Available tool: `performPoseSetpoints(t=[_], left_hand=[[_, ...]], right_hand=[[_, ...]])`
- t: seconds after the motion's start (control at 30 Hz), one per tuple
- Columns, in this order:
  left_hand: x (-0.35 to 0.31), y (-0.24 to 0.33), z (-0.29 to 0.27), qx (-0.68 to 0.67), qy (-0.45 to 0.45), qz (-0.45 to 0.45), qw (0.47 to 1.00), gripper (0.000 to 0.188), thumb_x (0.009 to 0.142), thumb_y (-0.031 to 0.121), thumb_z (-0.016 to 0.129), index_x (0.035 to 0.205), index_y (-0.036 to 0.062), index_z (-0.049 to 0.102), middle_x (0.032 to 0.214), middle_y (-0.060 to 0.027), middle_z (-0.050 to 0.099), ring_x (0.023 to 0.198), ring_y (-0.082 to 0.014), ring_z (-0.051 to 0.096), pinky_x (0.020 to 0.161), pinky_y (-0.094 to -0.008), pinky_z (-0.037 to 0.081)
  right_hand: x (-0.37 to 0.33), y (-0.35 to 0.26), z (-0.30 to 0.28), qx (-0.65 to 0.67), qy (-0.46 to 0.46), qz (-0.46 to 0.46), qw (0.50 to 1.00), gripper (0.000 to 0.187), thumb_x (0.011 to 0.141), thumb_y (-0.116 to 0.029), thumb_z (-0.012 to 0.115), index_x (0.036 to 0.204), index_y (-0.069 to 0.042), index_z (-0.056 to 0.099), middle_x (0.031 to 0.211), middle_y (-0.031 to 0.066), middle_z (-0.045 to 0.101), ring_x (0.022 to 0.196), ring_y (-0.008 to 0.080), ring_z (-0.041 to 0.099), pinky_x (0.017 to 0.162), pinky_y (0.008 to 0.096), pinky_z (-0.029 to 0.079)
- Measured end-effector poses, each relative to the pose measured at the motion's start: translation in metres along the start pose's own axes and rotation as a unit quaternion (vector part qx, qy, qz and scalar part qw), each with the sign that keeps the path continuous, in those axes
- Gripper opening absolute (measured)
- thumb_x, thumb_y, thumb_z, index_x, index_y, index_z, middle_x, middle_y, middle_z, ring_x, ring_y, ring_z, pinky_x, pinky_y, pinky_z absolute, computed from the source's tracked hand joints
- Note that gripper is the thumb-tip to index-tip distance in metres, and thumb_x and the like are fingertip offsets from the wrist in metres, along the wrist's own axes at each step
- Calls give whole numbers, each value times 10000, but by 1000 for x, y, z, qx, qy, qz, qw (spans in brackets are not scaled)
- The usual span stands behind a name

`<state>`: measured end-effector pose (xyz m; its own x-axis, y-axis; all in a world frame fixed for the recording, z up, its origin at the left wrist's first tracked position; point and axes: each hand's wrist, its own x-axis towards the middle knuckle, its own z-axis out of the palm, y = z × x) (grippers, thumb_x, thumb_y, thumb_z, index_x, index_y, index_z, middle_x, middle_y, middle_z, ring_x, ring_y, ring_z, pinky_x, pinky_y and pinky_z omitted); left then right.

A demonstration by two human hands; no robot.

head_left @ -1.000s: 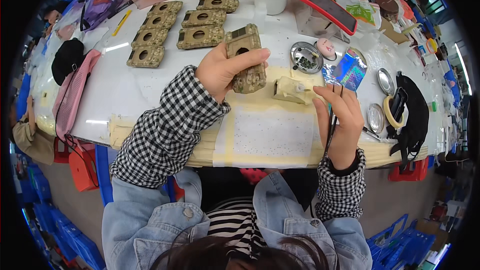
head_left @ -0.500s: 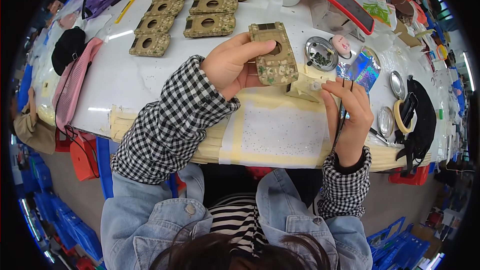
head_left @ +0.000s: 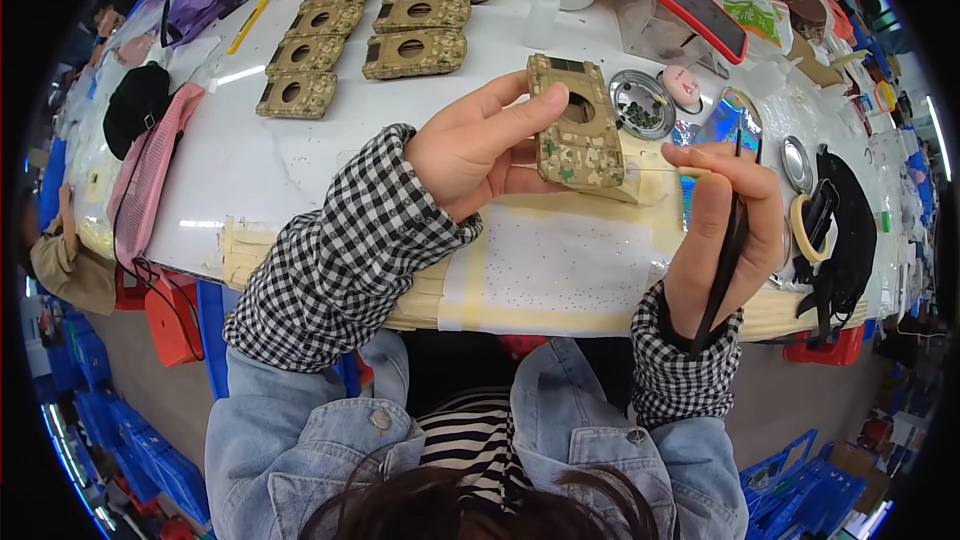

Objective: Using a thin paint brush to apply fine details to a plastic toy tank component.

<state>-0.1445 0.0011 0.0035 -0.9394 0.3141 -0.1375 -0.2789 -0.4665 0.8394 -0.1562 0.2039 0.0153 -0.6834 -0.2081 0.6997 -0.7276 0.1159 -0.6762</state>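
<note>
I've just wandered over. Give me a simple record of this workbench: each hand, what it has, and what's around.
Left hand: grips a camouflage hull with a round hole
Right hand: holds black tweezers and a thin tool
Thin tool's tip: by the held hull's edge; contact unclear
Other hulls: seven, in two columns
Round metal dish: small dark parts inside
Near table edge: speckled white sheet

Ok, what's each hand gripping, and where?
Left hand: camouflage hull, by its left edge. Right hand: thin tool, by its pale end; black tweezers, around the middle.
</note>
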Motion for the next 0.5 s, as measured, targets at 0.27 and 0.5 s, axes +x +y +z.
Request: performPoseSetpoints(t=[0.27,0.5], left_hand=[[-3,-4,5,-17,-9,-6,1000,539,940,346,505,1309,-10,337,1203,-148,527,1071,-227,576,888,-365,524],[-2,-6,5,-12,-7,-7,1000,556,936,367,506,1311,-7,336,1198,-144,530,1067,-226,579,867,-354,534]], right_hand=[[0,6,9,64,-43,23,997,82,919,-18,506,980,27,536,933,137,620,833,141,557,780,245,423],[0,6,11,59,-51,34,996,74,918,-18,511,970,26,540,920,131,616,834,140,554,776,246,425]])
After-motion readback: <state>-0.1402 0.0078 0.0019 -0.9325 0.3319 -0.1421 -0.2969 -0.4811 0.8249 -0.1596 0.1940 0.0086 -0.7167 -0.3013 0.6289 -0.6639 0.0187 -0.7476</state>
